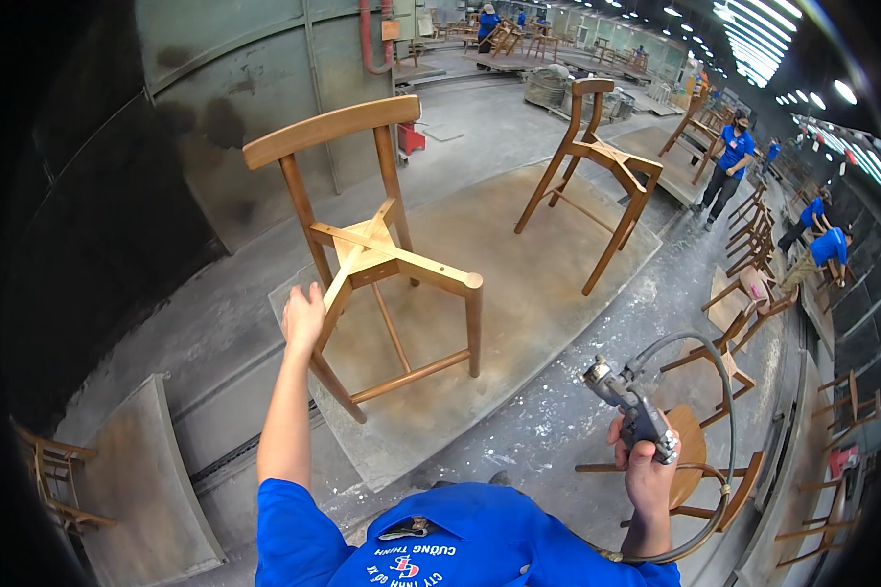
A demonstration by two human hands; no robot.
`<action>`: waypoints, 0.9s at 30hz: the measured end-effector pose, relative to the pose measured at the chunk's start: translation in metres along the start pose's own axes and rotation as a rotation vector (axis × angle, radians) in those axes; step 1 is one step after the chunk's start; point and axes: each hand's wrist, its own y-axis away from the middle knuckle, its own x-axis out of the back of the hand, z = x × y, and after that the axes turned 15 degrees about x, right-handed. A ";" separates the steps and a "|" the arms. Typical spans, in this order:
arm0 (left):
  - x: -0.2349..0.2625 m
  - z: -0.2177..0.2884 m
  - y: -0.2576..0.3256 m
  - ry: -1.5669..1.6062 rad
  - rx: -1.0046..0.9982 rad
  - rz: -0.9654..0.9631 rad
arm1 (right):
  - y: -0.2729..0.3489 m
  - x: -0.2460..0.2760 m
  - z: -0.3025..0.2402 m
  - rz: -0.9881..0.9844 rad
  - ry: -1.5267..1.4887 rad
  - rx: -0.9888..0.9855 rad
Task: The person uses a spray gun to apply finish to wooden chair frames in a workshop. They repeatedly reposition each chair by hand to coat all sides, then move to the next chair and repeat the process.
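Observation:
My right hand [644, 452] is wrapped round the handle of a spray gun [625, 389]; a grey hose loops away from it. The gun points up and to the left, apart from the chairs. At the left, my left hand [303, 315] grips the near left seat corner of a wooden chair frame [394, 256]. This frame has brown legs and a curved top rail, with paler seat rails and crossed braces and no seat panel on it. It stands on a flat, stained board [499, 333]. My left fingertips are partly hidden behind the corner.
A second chair frame [602, 157] stands farther back on the same board. A round-seated wooden chair [690, 450] lies close behind my right hand. Several chairs line the right side, where people in blue work. A stained booth wall [235, 108] rises at the left.

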 end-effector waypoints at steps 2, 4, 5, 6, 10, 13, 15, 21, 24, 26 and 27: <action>-0.002 -0.014 -0.010 -0.180 0.075 -0.125 | -0.003 -0.001 0.002 0.046 0.001 0.034; -0.009 -0.021 -0.015 -0.301 0.111 -0.269 | -0.006 -0.002 0.001 0.083 -0.020 0.068; -0.012 -0.023 -0.018 -0.277 0.102 -0.279 | -0.007 -0.003 0.000 0.070 -0.006 0.077; -0.015 -0.024 -0.019 -0.271 0.109 -0.302 | -0.008 -0.004 -0.001 0.052 0.003 0.074; -0.023 -0.028 -0.011 -0.276 0.085 -0.233 | -0.012 -0.012 -0.004 -0.024 0.006 0.032; -0.024 -0.032 -0.003 -0.281 0.059 -0.149 | -0.017 -0.023 -0.003 -0.113 -0.084 0.019; -0.025 -0.033 0.001 -0.267 0.050 -0.138 | -0.021 -0.031 -0.002 -0.193 -0.054 0.063; -0.021 -0.035 0.027 -0.231 0.045 -0.136 | -0.026 -0.040 -0.014 -0.091 -0.128 0.175; -0.019 -0.037 0.046 -0.227 0.040 -0.124 | -0.031 -0.041 -0.023 -0.008 -0.126 0.258; -0.017 -0.039 0.054 -0.220 0.038 -0.124 | -0.033 -0.044 -0.028 -0.093 -0.179 0.277; -0.016 -0.040 0.058 -0.224 0.042 -0.120 | -0.032 -0.046 -0.031 -0.130 -0.213 0.293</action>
